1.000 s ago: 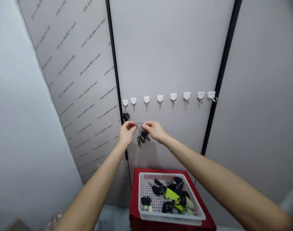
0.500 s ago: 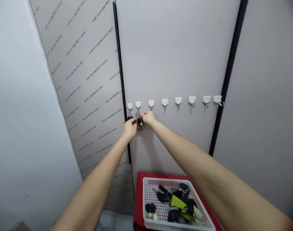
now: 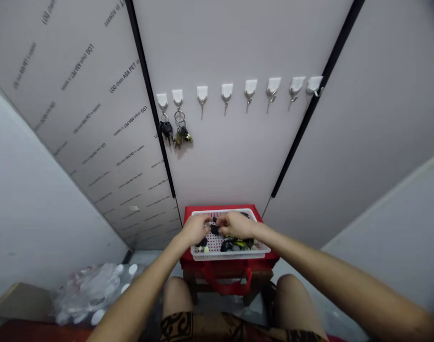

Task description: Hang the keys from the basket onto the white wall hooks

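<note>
Both my hands are down in a white plastic basket (image 3: 228, 255) of keys. My right hand (image 3: 236, 224) has its fingertips curled on the edge of a black-headed key (image 3: 214, 229). Just left of that key is my left hand (image 3: 198, 229), thumb and fingers a little apart; whether it touches the key is unclear. More black keys (image 3: 228, 245) and some yellow-green pieces lie around and under my hands, partly hidden. On the wall above, a black key bunch (image 3: 166, 128) and a brass-coloured key bunch (image 3: 182, 135) hang from the two leftmost hooks.
Several white wall hooks (image 3: 227, 90) run in a row to the right. The basket rests on a red bag (image 3: 270, 259) with a strap, on a wooden stool (image 3: 192, 280). Wrapped plastic bottles (image 3: 92, 289) lie at the lower left. My knees flank the stool.
Both hands have left the brass-coloured bunch, which now hangs freely on the second hook, and come down into the basket. The view has tilted downward.
</note>
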The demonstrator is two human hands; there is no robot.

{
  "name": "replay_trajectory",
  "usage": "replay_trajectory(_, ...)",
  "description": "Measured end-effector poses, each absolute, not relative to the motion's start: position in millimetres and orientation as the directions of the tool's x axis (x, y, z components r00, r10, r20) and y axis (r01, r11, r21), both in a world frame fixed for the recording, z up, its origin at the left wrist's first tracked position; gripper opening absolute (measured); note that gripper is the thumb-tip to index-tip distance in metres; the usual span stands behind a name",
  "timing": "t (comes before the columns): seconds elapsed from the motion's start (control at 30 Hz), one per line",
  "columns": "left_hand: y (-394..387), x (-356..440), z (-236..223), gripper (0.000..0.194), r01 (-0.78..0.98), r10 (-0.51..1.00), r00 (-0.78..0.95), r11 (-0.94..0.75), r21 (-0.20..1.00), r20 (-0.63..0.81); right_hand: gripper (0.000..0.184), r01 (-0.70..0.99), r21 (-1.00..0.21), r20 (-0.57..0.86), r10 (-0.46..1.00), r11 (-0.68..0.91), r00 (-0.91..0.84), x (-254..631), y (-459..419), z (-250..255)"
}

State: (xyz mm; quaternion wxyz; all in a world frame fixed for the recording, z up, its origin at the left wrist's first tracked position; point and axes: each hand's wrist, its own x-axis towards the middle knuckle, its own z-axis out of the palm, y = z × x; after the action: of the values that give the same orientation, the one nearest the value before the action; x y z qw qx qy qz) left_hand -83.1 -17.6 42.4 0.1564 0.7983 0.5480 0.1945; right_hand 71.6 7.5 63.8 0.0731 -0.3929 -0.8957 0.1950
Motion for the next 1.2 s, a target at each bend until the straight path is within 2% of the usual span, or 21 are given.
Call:
replay_trajectory(0.07, -23.3, -74.2, 33.9, 0.023, 0.848, 0.922, 0.385, -0.369, 0.382, 0.035, 0.027, 0.706, -0.335, -0.042, 0.738, 0.624, -0.673, 83.5, 0.2, 48.4)
replay_trajectory(0.13, -25.4, -65.7, 30.8, 0.025, 0.874, 0.927, 0.374, -0.351, 0.335, -0.007, 0.035, 0.756, -0.286, -0.045, 0.779, 0.59, -0.625, 94.9, -1.8, 44.9)
replay_trajectory(0.27, -21.2, -52.1, 24.2, 0.032, 0.912, 0.954, 0.299, -0.284, 0.296, -0.005, 0.058, 0.818, -0.273, -0.15, 0.818, 0.506, -0.556, 115.8, -3.8, 45.3)
replay_trajectory(0.33, -16.8, -47.5, 18.5, 0.034, 0.927, 0.963, 0.268, -0.262, 0.268, 0.014, 0.061, 0.805, -0.291, -0.138, 0.81, 0.517, -0.571, 121.5, -5.4, 44.1)
replay_trajectory(0.43, -11.1, -42.3, 11.3, 0.032, 0.944, 0.97, 0.241, -0.242, 0.224, 0.033, 0.045, 0.792, -0.285, -0.095, 0.806, 0.54, -0.584, 118.0, -3.9, 45.6)
replay_trajectory(0.53, -9.8, -37.9, 9.5, 0.026, 0.95, 0.97, 0.241, -0.241, 0.199, 0.022, 0.028, 0.84, -0.193, -0.074, 0.846, 0.507, -0.528, 99.9, 6.3, 51.1)
replay_trajectory(0.7, -18.3, -37.3, 16.0, 0.023, 0.946, 0.957, 0.281, -0.266, 0.184, -0.065, 0.024, 0.89, -0.044, -0.161, 0.876, 0.453, -0.454, 60.8, 26.8, 48.6)
replay_trajectory(0.9, -28.9, -48.8, 20.2, 0.021, 0.929, 0.93, 0.331, -0.291, 0.231, -0.16, 0.021, 0.899, -0.031, -0.136, 0.889, 0.437, -0.437, 41.9, 23.8, 35.4)
replay_trajectory(0.97, -27.9, -54.1, 19.9, 0.02, 0.914, 0.927, 0.326, -0.259, 0.313, -0.184, 0.022, 0.904, -0.073, -0.095, 0.9, 0.421, -0.426, 45.7, 23.7, 37.7)
replay_trajectory(1.0, -26.5, -56.5, 20.3, 0.02, 0.899, 0.933, 0.314, -0.233, 0.37, -0.175, 0.022, 0.904, -0.132, -0.059, 0.907, 0.408, -0.418, 49.0, 24.7, 40.5)
replay_trajectory(1.07, -22.3, -59.8, 23.1, 0.023, 0.842, 0.963, 0.257, -0.184, 0.507, -0.077, 0.021, 0.86, -0.322, 0.022, 0.911, 0.396, -0.412, 56.5, 28.2, 49.2)
replay_trajectory(1.13, -17.5, -60.2, 29.3, 0.032, 0.743, 0.983, 0.171, -0.177, 0.645, 0.073, 0.019, 0.741, -0.539, 0.088, 0.901, 0.401, -0.424, 63.3, 31.1, 61.2)
replay_trajectory(1.2, -13.5, -57.7, 38.2, 0.036, 0.64, 0.979, 0.12, -0.205, 0.74, 0.167, 0.017, 0.592, -0.7, 0.141, 0.889, 0.4, -0.435, 67.6, 31.7, 75.2)
